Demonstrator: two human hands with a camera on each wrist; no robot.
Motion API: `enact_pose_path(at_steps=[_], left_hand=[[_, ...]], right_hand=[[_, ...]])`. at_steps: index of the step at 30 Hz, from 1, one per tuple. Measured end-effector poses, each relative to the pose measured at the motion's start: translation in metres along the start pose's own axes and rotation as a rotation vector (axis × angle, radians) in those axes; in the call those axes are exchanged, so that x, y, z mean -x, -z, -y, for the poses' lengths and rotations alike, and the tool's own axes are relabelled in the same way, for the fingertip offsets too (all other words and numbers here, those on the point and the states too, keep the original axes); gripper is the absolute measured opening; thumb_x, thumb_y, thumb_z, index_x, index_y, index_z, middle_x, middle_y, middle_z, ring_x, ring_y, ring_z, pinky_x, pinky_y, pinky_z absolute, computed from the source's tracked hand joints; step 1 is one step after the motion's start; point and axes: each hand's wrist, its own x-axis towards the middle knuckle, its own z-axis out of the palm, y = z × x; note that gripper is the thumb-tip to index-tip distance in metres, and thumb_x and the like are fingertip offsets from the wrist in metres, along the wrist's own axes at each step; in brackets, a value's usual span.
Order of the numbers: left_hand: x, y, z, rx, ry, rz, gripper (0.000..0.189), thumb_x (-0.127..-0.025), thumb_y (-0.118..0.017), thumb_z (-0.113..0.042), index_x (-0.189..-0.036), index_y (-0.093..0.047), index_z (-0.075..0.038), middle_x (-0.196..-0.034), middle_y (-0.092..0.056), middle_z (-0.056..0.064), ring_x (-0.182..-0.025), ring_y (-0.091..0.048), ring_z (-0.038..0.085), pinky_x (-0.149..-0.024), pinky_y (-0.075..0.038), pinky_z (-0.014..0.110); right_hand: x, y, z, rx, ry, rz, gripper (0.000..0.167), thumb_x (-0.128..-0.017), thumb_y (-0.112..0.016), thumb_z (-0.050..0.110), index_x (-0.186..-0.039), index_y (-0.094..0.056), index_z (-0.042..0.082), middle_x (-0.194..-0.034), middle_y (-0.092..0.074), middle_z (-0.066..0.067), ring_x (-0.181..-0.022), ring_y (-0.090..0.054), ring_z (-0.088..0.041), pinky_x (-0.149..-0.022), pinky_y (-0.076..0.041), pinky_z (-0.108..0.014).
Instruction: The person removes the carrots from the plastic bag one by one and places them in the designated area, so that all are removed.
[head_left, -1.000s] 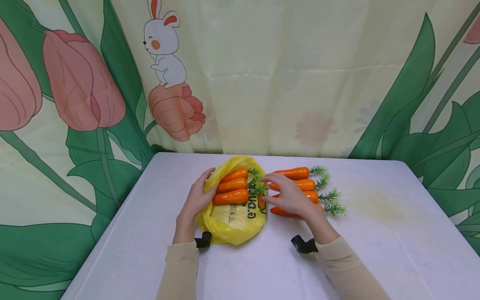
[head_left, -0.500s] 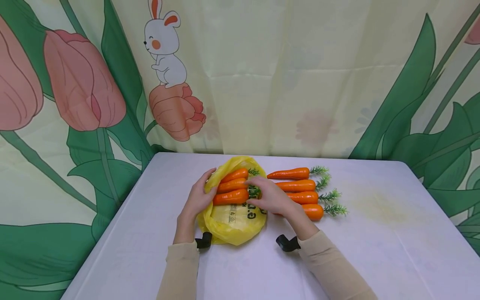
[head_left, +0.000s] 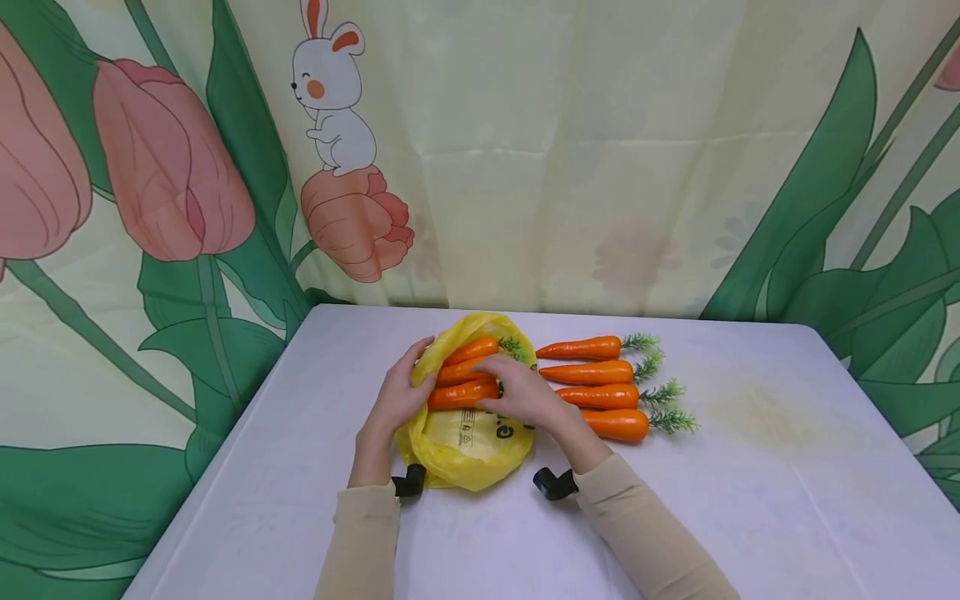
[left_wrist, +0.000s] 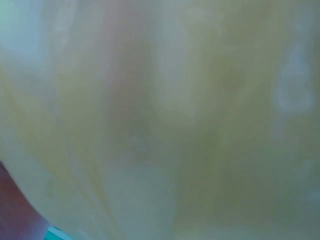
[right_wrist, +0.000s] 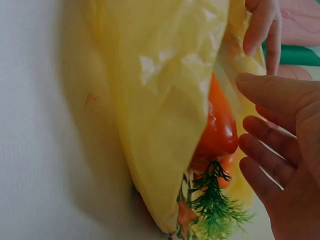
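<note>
In the head view a yellow plastic bag [head_left: 468, 467] lies with its mouth spread, and three orange toy carrots [head_left: 459, 397] with green tops rest inside. My left hand [head_left: 397, 396] holds the bag's left rim, thumb towards the mouth. My right hand [head_left: 525, 396] reaches over the bag's right side, fingers spread and loosely bent beside the carrots. The right wrist view has that hand [right_wrist: 285, 135] with its fingertips close to a carrot [right_wrist: 220, 130]; whether they touch is unclear. Yellow film of the bag [left_wrist: 200, 125] fills the left wrist view.
Right of the bag, several more toy carrots [head_left: 592, 372] lie in a row on the white-covered table [head_left: 750, 467], leafy ends pointing right. A printed curtain [head_left: 510, 167] hangs behind the table's far edge.
My right hand has moved left from above the carrot row to over those in the bag, uncovering more of the row. The left hand stays at the rim.
</note>
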Motion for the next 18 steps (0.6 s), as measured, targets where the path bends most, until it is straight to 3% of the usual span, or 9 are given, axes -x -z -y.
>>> enact_pose_path(at_steps=[11,18], left_hand=[[0.001,0.0,0.002,0.0,0.013,0.007,0.059,-0.098,-0.059,-0.009,-0.154,-0.042,-0.018,-0.15,-0.047,0.01,-0.132,-0.047,0.031,-0.111,-0.036,0.052],[0.0,0.001,0.001,-0.006,-0.012,0.003,0.06,-0.097,-0.059,-0.007,-0.154,-0.042,-0.016,-0.15,-0.048,0.012,-0.131,-0.048,0.032,-0.11,-0.037,0.054]], right_hand=[[-0.01,-0.01,0.002,0.055,-0.015,0.054,0.047,-0.091,-0.077,0.019,-0.134,-0.063,0.008,-0.131,-0.063,-0.004,-0.123,-0.054,-0.024,-0.106,-0.043,-0.041],[-0.014,-0.013,0.001,0.059,-0.034,0.074,0.046,-0.091,-0.077,0.019,-0.134,-0.064,0.01,-0.13,-0.063,-0.001,-0.118,-0.054,-0.022,-0.103,-0.045,-0.038]])
